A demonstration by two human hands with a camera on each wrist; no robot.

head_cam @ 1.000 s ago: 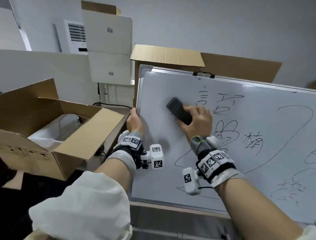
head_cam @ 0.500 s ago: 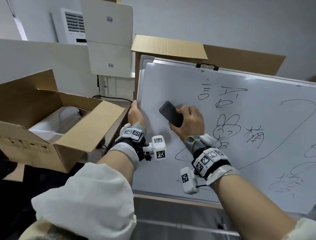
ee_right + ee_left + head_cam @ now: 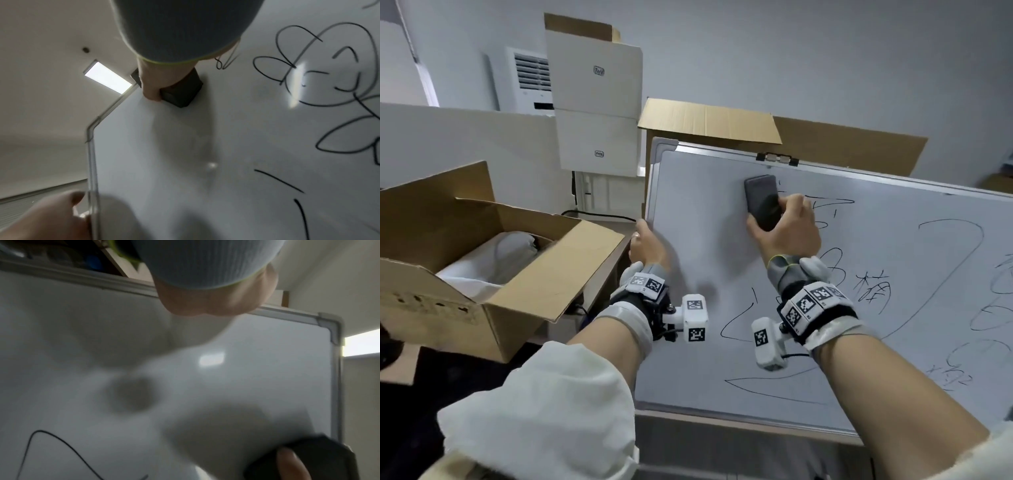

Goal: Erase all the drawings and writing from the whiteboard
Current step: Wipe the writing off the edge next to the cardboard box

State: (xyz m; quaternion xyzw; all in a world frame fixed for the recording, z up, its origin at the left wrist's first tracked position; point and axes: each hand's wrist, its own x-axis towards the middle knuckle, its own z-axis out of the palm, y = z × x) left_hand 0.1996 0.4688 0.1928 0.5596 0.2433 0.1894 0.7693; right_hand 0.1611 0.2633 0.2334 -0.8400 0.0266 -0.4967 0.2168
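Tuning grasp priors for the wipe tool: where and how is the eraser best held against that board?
Grip the eraser across its long sides, from its lower end, as the right hand does: it is a flat block lying face-down on the whiteboard, so only sides and back are free.

The head view looks down from above; both wrist views hug the whiteboard (image 3: 722,274) close, sharing its upper-left corner.

Grey wall (image 3: 791,51), white air conditioner (image 3: 527,78), lit ceiling panel (image 3: 108,78).
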